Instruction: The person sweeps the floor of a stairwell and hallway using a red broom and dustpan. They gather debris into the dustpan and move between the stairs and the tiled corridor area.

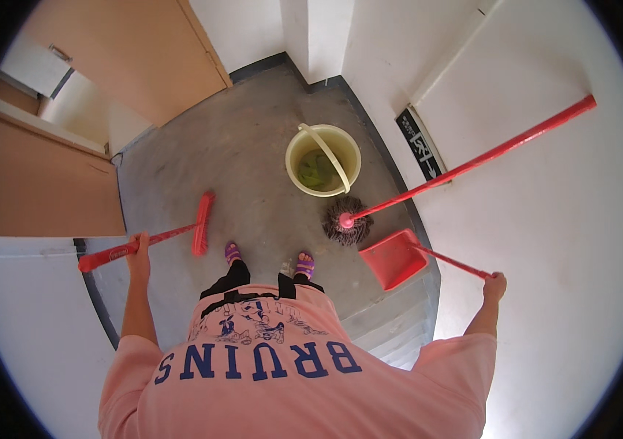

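Note:
My left hand (139,248) is wrapped around the handle of a red broom (201,224), out to the left of my body. The broom's long narrow head is at the floor left of my feet. On the other side, my right hand (495,286) grips the end of the handle of a red dustpan (395,260). The pan is to the right of my feet, near the wall and the stair edge. I cannot tell whether it touches the floor. No debris shows in the pan.
A string mop (348,221) with a red handle leans on the right wall, its head close to the dustpan. Beyond it stands a cream bucket (323,160) holding greenish contents. Steps (399,329) descend behind me at right. An exit sign (420,142) is on the wall; a door (141,49) stands ajar.

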### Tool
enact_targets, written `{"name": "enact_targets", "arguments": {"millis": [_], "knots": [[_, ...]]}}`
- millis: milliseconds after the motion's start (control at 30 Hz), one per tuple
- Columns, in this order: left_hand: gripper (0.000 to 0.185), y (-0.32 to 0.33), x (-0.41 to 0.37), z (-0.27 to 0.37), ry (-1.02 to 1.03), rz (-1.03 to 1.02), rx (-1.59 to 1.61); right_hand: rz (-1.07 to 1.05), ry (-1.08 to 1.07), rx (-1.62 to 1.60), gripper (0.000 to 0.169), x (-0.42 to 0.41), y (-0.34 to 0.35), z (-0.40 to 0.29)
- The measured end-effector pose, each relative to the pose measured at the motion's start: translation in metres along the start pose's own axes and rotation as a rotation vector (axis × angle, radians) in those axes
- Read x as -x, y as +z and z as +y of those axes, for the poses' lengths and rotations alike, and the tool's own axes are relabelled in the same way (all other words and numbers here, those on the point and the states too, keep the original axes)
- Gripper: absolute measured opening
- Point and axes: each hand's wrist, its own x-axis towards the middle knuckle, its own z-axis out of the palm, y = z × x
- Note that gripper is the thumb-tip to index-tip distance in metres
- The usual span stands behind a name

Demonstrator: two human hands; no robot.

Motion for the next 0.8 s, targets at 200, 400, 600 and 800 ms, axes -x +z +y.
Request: {"name": "enact_targets", "arguments": {"millis": [200, 400, 600, 800], "knots": [[0.027, -0.018, -0.024, -0.002, -0.009, 0.100, 0.082, 0.026, -0.002, -0.018, 0.024, 0.044, -0.008, 0.021], [0.027, -0.060, -0.085, -0.034, 0.066, 0.097, 0.274, -0.040, -0.195, 0.285, 0.024, 0.065, -0.025, 0.090], [0.025, -0.149, -0.125, -0.060, 0.059, 0.127, 0.452, -0.161, 0.296, -0.172, 0.013, 0.195, -0.107, -0.041], [0.025, -0.251, -0.130, -0.075, -0.004, 0.267, 0.776, -0.203, 0.321, -0.221, 0.011, 0.283, -0.142, -0.145]]}}
